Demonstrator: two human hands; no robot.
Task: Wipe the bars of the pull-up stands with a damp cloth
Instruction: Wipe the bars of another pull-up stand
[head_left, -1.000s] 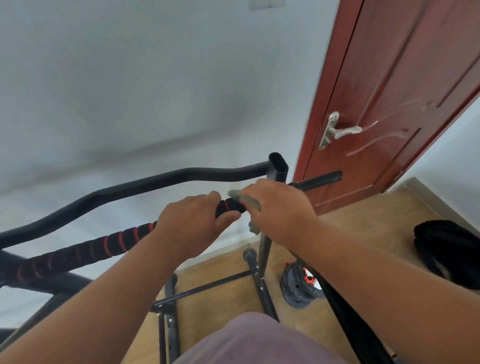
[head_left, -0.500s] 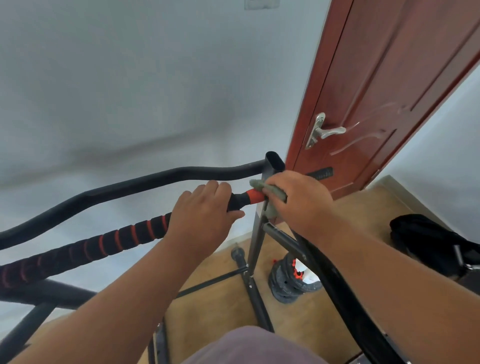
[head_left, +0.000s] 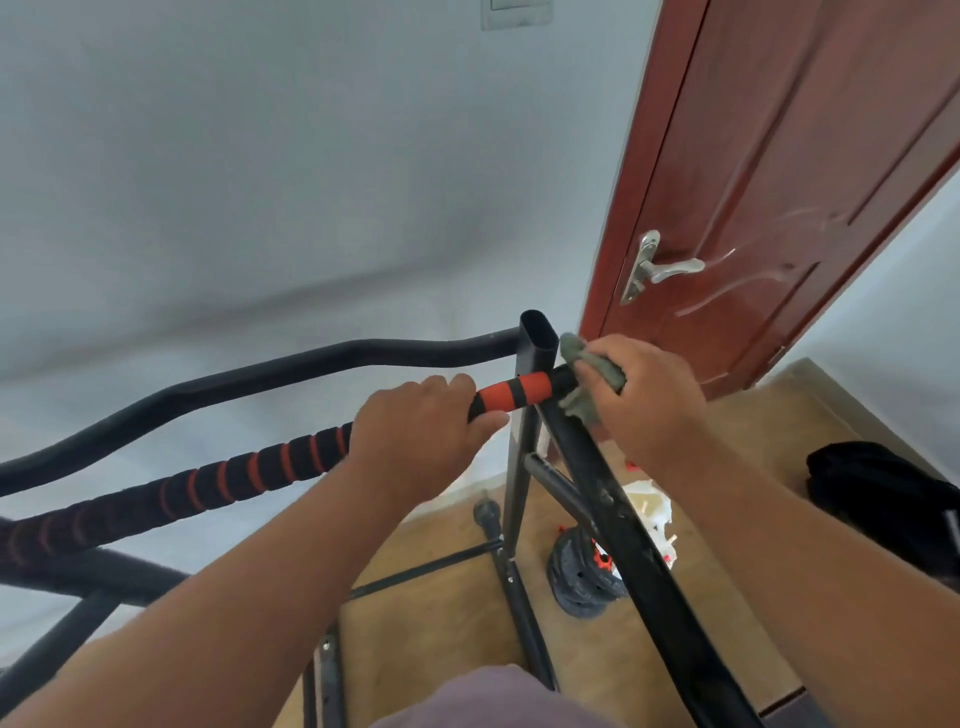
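Beside the upright post (head_left: 535, 353), the right hand (head_left: 644, 400) grips a grey cloth (head_left: 592, 364) against the padded bar (head_left: 514, 392), which the left hand (head_left: 421, 431) grasps.

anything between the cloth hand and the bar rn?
Nothing visible. The right hand grips the cloth directly on the bar beside the upright post. The left hand grips the same bar further along the foam grip, apart from the cloth.

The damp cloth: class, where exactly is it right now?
In the head view, the grey-green cloth is bunched in the right hand, right of centre, against the padded bar beside the black upright post.
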